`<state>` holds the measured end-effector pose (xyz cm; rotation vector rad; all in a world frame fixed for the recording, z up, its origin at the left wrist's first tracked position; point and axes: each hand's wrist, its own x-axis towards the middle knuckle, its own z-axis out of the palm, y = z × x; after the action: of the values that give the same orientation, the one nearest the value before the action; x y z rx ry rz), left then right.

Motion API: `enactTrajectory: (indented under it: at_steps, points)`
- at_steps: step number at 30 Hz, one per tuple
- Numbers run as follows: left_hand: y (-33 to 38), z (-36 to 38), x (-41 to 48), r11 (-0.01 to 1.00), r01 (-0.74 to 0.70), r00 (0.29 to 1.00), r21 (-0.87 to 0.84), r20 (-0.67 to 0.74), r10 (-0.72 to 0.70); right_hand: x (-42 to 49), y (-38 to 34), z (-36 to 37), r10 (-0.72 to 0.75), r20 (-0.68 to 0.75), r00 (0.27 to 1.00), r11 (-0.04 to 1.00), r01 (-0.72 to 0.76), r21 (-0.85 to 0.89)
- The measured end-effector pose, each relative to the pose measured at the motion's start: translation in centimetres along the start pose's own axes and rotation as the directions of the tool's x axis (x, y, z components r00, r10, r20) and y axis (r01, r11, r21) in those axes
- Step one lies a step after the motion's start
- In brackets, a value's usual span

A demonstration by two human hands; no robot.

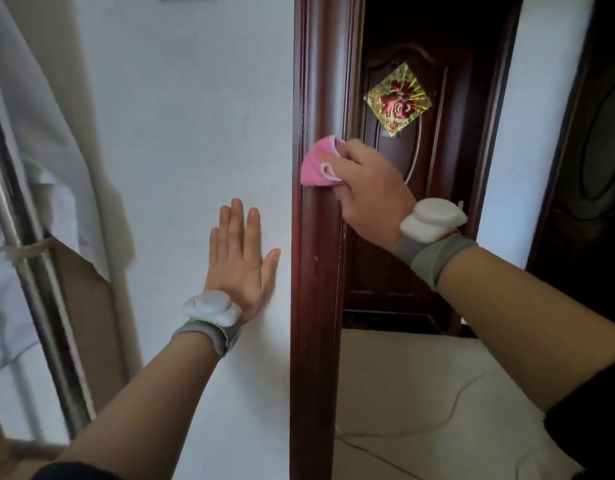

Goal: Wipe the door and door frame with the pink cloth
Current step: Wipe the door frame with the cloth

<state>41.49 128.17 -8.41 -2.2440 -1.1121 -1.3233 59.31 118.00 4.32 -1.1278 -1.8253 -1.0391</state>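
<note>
Here, right hand (368,188) with pink cloth (316,166) against door frame (316,271).

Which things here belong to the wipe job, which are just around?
In the job:
pink cloth
right hand pressing it on the door frame
door

Just around:
left hand flat on the white wall
gold and red decoration on the door
white sheet

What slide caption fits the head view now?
Right hand presses pink cloth against door frame; left hand braces flat on wall.
</note>
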Motion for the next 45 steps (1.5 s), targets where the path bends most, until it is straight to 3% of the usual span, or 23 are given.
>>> enactTrajectory:
  at_steps: [6, 8, 10, 11, 13, 15, 16, 19, 24, 26, 28, 32, 34, 36, 39, 43, 44, 45]
  points:
    - [-0.8, 2.7, -1.8, 1.0, 0.01, 0.999, -0.005, -0.046, -0.01, -8.4, -1.8, 4.8, -0.097, 0.071, 0.993, 0.992, 0.103, -0.072]
    - [-0.8, 2.9, -2.1, 1.0, 0.015, 0.998, -0.002, -0.066, -0.015, -10.5, -3.0, 4.9, -0.195, 0.243, 0.95, 0.976, 0.212, -0.047]
    - [-0.9, 3.0, -2.2, 1.0, 0.011, 0.997, 0.002, -0.076, -0.01, -10.5, -3.7, 3.9, -0.167, 0.417, 0.894, 0.983, 0.185, -0.003]
    - [-1.0, 3.0, -2.2, 1.0, 0.008, 0.997, 0.008, -0.081, -0.008, -9.6, -3.6, 3.5, -0.085, 0.413, 0.907, 0.996, 0.094, -0.002]
    - [-1.1, 3.5, -2.3, 1.0, 0.001, 0.992, 0.016, -0.126, 0.001, -7.1, -2.4, 2.9, 0.072, 0.176, 0.982, 0.997, -0.073, -0.001]
    - [-1.0, 3.6, -2.5, 1.0, 0.006, 0.99, 0.002, -0.143, -0.005, -5.4, -1.9, 2.8, 0.133, -0.07, 0.989, 0.989, -0.136, -0.049]
    - [-1.1, 3.7, -2.5, 1.0, 0.0, 0.988, 0.004, -0.153, 0.0, -5.4, -2.0, 3.4, 0.119, -0.121, 0.986, 0.991, -0.125, -0.05]
    - [-1.4, 3.7, -2.7, 0.999, -0.034, 0.988, -0.012, -0.153, 0.032, -8.6, -3.0, 5.8, -0.031, -0.115, 0.993, 0.999, 0.028, -0.021]
    - [-1.4, 4.0, -2.8, 0.999, -0.034, 0.987, -0.023, -0.156, 0.03, -13.3, -3.7, 7.2, -0.23, 0.08, 0.97, 0.973, 0.231, -0.003]
    - [-1.4, 4.3, -3.2, 0.999, -0.026, 0.988, -0.026, -0.154, 0.022, -15.0, -4.3, 7.3, -0.248, 0.245, 0.937, 0.968, 0.246, 0.042]
    - [-1.4, 4.4, -3.6, 0.999, -0.018, 0.988, -0.029, -0.151, 0.014, -14.8, -4.5, 6.5, -0.192, 0.311, 0.931, 0.981, 0.172, 0.092]
    - [-1.2, 5.1, -4.7, 1.0, -0.008, 0.989, -0.03, -0.145, 0.004, -11.2, -3.0, 4.7, 0.023, -0.037, 0.999, 0.999, -0.021, 0.039]
    - [-1.4, 5.6, -5.4, 1.0, -0.003, 0.989, -0.027, -0.147, -0.001, -11.5, -2.8, 4.9, 0.037, -0.095, 0.995, 0.999, -0.039, -0.011]
    - [-1.5, 6.0, -5.8, 1.0, -0.005, 0.989, -0.026, -0.146, 0.001, -13.8, -3.1, 6.0, -0.07, -0.018, 0.997, 0.997, 0.069, -0.026]
    - [-1.4, 6.1, -6.0, 0.999, -0.002, 0.988, -0.033, -0.157, -0.004, -17.8, -3.9, 7.4, -0.173, 0.214, 0.961, 0.985, 0.175, 0.013]
    - [-1.4, 6.3, -6.3, 1.0, 0.01, 0.987, -0.021, -0.159, -0.013, -19.1, -4.9, 6.7, -0.207, 0.593, 0.778, 0.973, 0.23, 0.038]
    - [-1.4, 6.3, -6.4, 1.0, 0.009, 0.987, -0.02, -0.16, -0.012, -18.3, -5.1, 6.1, -0.201, 0.607, 0.769, 0.972, 0.234, 0.025]
    - [-1.4, 6.4, -6.5, 1.0, 0.009, 0.987, -0.02, -0.157, -0.012, -17.3, -5.2, 5.6, -0.2, 0.558, 0.805, 0.973, 0.229, 0.017]
